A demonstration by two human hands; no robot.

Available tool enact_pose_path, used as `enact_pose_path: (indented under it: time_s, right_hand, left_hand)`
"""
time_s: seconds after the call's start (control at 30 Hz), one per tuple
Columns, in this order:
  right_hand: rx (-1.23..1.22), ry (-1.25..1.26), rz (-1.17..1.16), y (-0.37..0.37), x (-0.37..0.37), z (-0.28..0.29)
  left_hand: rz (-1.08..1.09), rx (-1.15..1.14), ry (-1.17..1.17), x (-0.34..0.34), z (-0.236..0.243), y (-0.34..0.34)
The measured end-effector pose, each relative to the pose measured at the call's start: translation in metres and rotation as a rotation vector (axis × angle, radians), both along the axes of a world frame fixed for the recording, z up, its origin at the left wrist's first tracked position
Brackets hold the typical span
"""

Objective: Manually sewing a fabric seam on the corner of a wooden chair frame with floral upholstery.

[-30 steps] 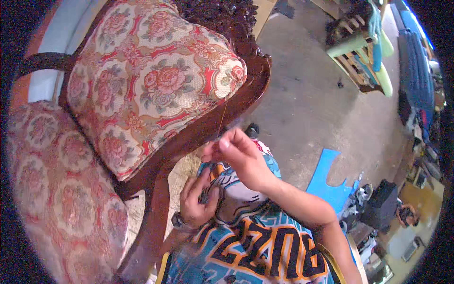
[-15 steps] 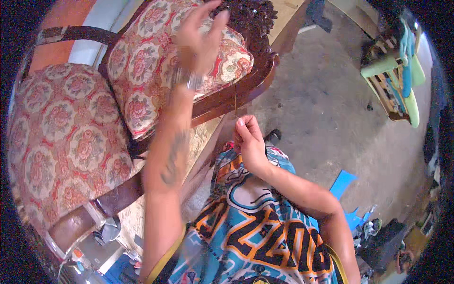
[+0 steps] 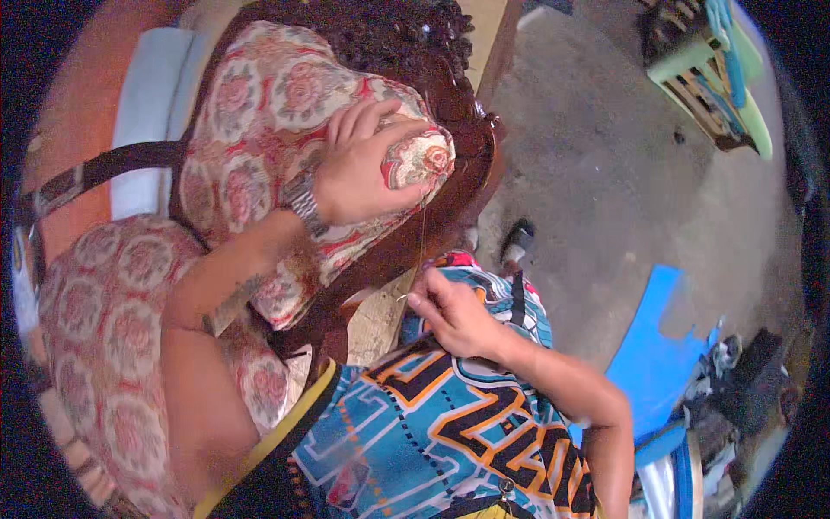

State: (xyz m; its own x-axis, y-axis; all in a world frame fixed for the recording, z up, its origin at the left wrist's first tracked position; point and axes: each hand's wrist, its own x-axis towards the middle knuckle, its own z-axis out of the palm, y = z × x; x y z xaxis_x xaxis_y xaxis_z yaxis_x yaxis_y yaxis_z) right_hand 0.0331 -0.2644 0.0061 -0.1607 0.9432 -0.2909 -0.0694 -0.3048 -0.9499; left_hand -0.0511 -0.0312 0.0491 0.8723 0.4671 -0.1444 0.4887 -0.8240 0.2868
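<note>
My left hand (image 3: 350, 177) grips the upper-right corner of the floral cushion (image 3: 242, 95), fingers over the fabric and thumb at the seam. This cushion sits against a dark wooden frame (image 3: 471, 182) with carved ornament above. A fine thread (image 3: 421, 233) runs down from the corner toward my right hand (image 3: 454, 316). That hand is low over my lap, fingers closed on what looks like a small curved needle (image 3: 403, 297).
A second, rounded floral cushion (image 3: 104, 346) fills the lower left. Greenish padded furniture (image 3: 709, 95) lies at upper right on the concrete floor. A blue cut sheet (image 3: 648, 346) and dark clutter (image 3: 748, 381) are at lower right. My foot (image 3: 519, 242) shows beyond my lap.
My left hand rose from beside my right hand to the cushion and now grips its corner. My right hand has dropped lower over my lap since a half second ago.
</note>
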Motion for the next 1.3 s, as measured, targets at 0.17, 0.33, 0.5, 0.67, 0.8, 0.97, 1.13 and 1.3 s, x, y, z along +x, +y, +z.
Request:
enact_pose_path:
  time_s: [0.17, 0.33, 0.5, 0.67, 0.8, 0.97, 1.13, 1.3]
  right_hand:
    - [-0.009, -0.001, 0.006, 0.019, -0.01, 0.001]
    - [0.036, -0.253, 0.064, 0.022, 0.028, 0.031]
    - [-0.161, -0.655, -0.125, 0.017, 0.087, 0.086]
    - [-0.203, -0.63, -0.689, 0.049, 0.094, 0.103]
    - [-0.156, -0.71, -0.389, 0.085, 0.076, 0.078]
    - [-0.099, -0.748, -0.336, 0.101, 0.059, 0.05]
    - [0.041, -0.857, -0.245, 0.105, 0.058, 0.046]
    - [0.04, -0.873, -0.262, 0.108, 0.055, 0.045]
  left_hand:
    - [0.005, -0.022, -0.053, -0.001, -0.001, -0.002]
    - [-0.076, -0.049, -0.144, -0.005, -0.009, -0.003]
    - [-0.025, -0.082, -0.178, -0.005, -0.013, -0.004]
    - [-0.031, -0.082, -0.175, -0.003, -0.013, -0.004]
    - [-0.06, -0.092, -0.156, -0.002, -0.012, 0.0]
    - [-0.066, -0.151, -0.162, -0.002, -0.012, 0.004]
    - [-0.06, -0.104, -0.166, -0.001, -0.016, 0.002]
    - [-0.055, -0.103, -0.169, -0.002, -0.017, 0.001]
